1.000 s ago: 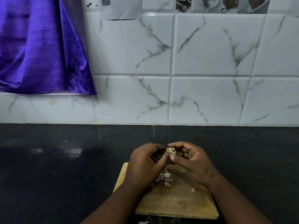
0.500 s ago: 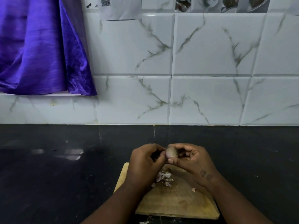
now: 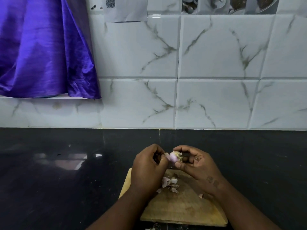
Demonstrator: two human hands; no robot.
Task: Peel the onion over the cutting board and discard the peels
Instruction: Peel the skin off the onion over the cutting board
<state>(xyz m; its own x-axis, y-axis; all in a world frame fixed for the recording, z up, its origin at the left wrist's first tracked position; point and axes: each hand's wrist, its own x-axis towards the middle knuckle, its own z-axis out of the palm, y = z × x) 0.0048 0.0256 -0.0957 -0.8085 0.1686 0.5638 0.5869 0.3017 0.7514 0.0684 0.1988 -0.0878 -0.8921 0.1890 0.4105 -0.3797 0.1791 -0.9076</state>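
No words or numbers can be read. A paper sheet taped to the wall tiles, just right of the purple curtain, bears a speckled code patch, too blurred to make out.

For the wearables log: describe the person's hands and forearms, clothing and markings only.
The left hand and right hand are ungloved, with no rings or watch visible. No sleeves show. A dark tattoo-like mark sits on the right hand's back.

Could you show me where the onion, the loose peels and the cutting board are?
onion (image 3: pixel 174 158): head view, on its pale purple side.
peels (image 3: pixel 170 183): head view, middle of the pile.
cutting board (image 3: pixel 182 209): head view, bare wood near its front edge.
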